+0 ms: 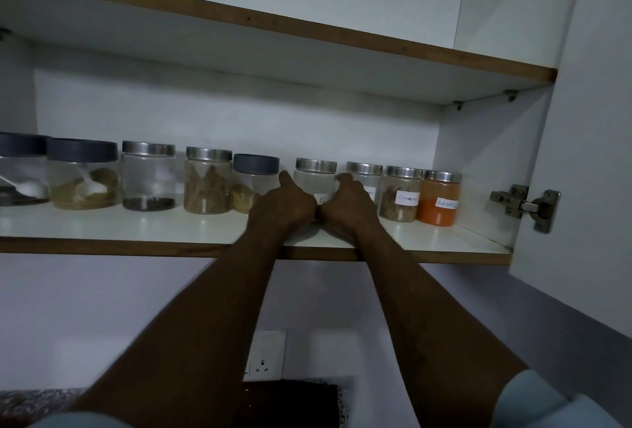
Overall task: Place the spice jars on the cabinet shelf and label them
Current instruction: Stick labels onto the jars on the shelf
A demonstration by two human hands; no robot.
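Spice jar (315,177), round, clear-walled, brushed-metal lid, upright on glossy white shelf (136,225); clasped at 9 o'clock by curled left hand (282,205), one digit raised, at 3 o'clock by wrapping right hand (349,200); white paper label (320,199) half hidden between them.

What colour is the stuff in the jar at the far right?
Orange. The red chilli jar shows best in the head view.

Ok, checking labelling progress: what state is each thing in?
Cabinet door: open.
Red chilli jar: lidded, labelled.
Cinnamon jar: lidded, labelled.
Jar left of cinnamon: lidded, labelled.
Held jar: lidded, labelled, gripped by left hand and right hand.
Five jars left of hands: lidded, no labels showing.
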